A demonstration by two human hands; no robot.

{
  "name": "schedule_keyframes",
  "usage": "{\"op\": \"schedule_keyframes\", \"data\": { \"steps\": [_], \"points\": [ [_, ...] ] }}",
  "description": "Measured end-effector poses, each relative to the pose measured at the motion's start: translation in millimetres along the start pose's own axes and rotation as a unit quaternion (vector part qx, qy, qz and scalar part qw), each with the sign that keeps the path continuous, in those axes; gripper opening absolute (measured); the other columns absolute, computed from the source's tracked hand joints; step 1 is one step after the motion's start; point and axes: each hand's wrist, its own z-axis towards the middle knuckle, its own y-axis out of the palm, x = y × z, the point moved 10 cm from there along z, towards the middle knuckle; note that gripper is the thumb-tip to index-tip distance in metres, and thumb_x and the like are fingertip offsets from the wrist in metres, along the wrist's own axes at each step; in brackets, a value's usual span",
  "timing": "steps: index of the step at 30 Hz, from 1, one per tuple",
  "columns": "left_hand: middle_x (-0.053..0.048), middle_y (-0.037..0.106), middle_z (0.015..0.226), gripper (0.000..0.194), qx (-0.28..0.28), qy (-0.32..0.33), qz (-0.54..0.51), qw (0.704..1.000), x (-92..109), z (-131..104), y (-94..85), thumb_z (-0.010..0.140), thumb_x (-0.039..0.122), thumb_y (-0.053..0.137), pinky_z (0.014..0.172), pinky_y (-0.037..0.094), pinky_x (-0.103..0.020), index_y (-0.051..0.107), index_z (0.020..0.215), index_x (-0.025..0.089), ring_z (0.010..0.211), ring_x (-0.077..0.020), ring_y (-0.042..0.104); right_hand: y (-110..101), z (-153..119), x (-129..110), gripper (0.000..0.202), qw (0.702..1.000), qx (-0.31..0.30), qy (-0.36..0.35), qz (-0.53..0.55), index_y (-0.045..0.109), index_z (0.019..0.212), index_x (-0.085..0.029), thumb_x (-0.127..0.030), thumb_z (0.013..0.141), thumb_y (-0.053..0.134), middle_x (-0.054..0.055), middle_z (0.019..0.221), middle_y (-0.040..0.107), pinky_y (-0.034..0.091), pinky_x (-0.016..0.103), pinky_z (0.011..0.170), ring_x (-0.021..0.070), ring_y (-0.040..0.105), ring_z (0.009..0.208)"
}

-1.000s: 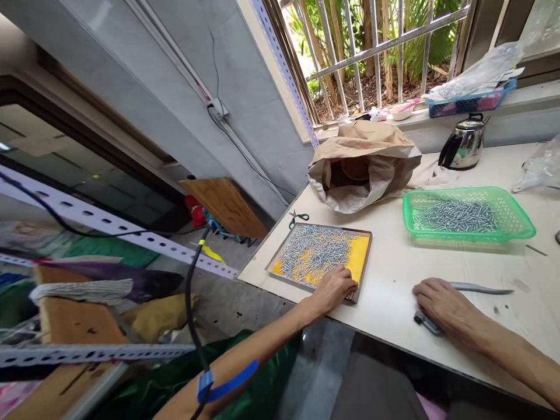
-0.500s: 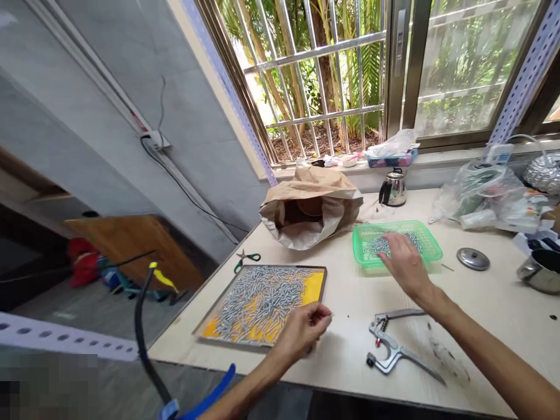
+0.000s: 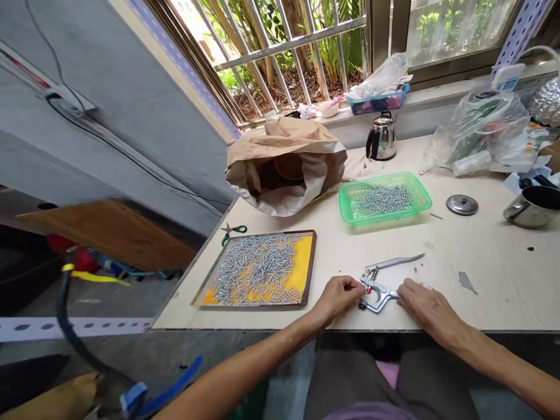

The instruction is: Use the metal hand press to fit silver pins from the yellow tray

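A pair of metal hand pliers [image 3: 380, 296] with a C-shaped jaw, a spring and a small red part lies on the table. My right hand [image 3: 426, 304] is closed on the end of its lower handle; the upper handle sticks out free. Beside the jaw, my left hand [image 3: 343, 296] has thumb and fingers pinched together. Whatever small thing sits in that pinch is hidden. Left of it lies a shallow tray [image 3: 311, 262] with a yellow bottom, covered in many small silvery metal pieces. A green plastic basket [image 3: 385, 219] farther back holds similar pieces.
An open brown paper bag [image 3: 284, 140] stands behind the tray, with green-handled scissors [image 3: 234, 230] at the table's left edge. Towards the back are a steel kettle [image 3: 384, 137], a round lid [image 3: 462, 204], a steel pot [image 3: 531, 209] and plastic bags [image 3: 485, 128].
My right hand has come from over the green basket down to the pliers' handle. My left hand has moved right, from beside the tray to the jaw. The view has tilted down.
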Motion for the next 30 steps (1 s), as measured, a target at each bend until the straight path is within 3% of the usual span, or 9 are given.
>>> {"op": "schedule_keyframes", "data": {
  "steps": [6,15,19,21,24,26,30],
  "points": [
    [0.009,0.041,0.042,0.015,-0.003,-0.073,0.062,0.995,-16.3,-0.2,5.8,0.067,0.026,0.064,0.042,0.021,-0.02,0.058,0.062,0.013,0.039,-0.0052,0.031,-7.2,4.0,-5.3,0.02,1.0,0.015,-0.022,-0.002,0.046,0.075,-0.022,-0.01,0.089,0.039,0.0,0.074,0.054,0.03,0.027,0.052,0.0131,0.051,0.061],
    [0.007,0.047,0.038,0.018,-0.135,-0.151,0.128,0.971,-32.9,8.4,14.1,0.059,0.031,0.067,0.038,0.018,-0.021,0.057,0.058,0.016,0.034,-0.0056,0.035,-0.2,5.9,-8.0,0.019,0.999,-0.03,-0.023,-0.025,0.051,0.079,-0.022,-0.005,0.085,0.043,0.001,0.077,0.056,0.029,0.028,0.052,0.0151,0.052,0.065],
    [0.007,0.046,0.036,0.02,-0.158,-0.167,0.145,0.962,-38.8,1.9,16.8,0.057,0.032,0.067,0.037,0.019,-0.02,0.055,0.054,0.016,0.033,-0.0052,0.036,-1.8,8.7,-3.3,0.003,0.998,-0.043,-0.048,-0.011,0.056,0.088,-0.021,-0.021,0.086,0.054,0.005,0.09,0.061,0.039,0.029,0.06,0.0191,0.056,0.079],
    [0.007,0.047,0.037,0.022,-0.151,-0.171,0.138,0.964,-42.8,-3.3,16.5,0.057,0.034,0.066,0.037,0.02,-0.02,0.054,0.052,0.016,0.034,-0.005,0.036,-6.1,12.5,5.6,0.034,0.998,-0.023,-0.051,-0.01,0.056,0.105,-0.02,-0.039,0.078,0.065,0.011,0.112,0.059,0.044,0.035,0.073,0.026,0.055,0.099],
    [0.006,0.049,0.04,0.023,-0.137,-0.174,0.119,0.968,-47.0,-9.9,16.9,0.057,0.035,0.066,0.037,0.023,-0.02,0.053,0.051,0.016,0.035,-0.0051,0.038,-7.4,19.5,18.9,0.083,0.998,0.002,-0.054,-0.019,0.046,0.129,-0.017,-0.058,0.062,0.072,0.019,0.135,0.046,0.038,0.049,0.092,0.037,0.04,0.123],
    [0.006,0.049,0.042,0.023,-0.127,-0.173,0.116,0.97,-47.6,-11.5,16.6,0.058,0.035,0.066,0.038,0.025,-0.02,0.054,0.052,0.016,0.036,-0.0053,0.039,-4.1,23.0,20.9,0.092,0.998,0.001,-0.065,-0.021,0.042,0.133,-0.017,-0.063,0.059,0.07,0.02,0.136,0.046,0.033,0.052,0.097,0.038,0.036,0.127],
    [0.006,0.049,0.044,0.024,-0.12,-0.173,0.133,0.968,-46.4,-13.2,14.5,0.063,0.034,0.066,0.04,0.028,-0.02,0.054,0.054,0.016,0.037,-0.0059,0.04,-5.5,25.7,15.8,0.085,0.997,-0.006,-0.066,-0.038,0.046,0.129,-0.015,-0.059,0.06,0.071,0.019,0.123,0.056,0.033,0.052,0.094,0.036,0.047,0.116]
  ]
}}
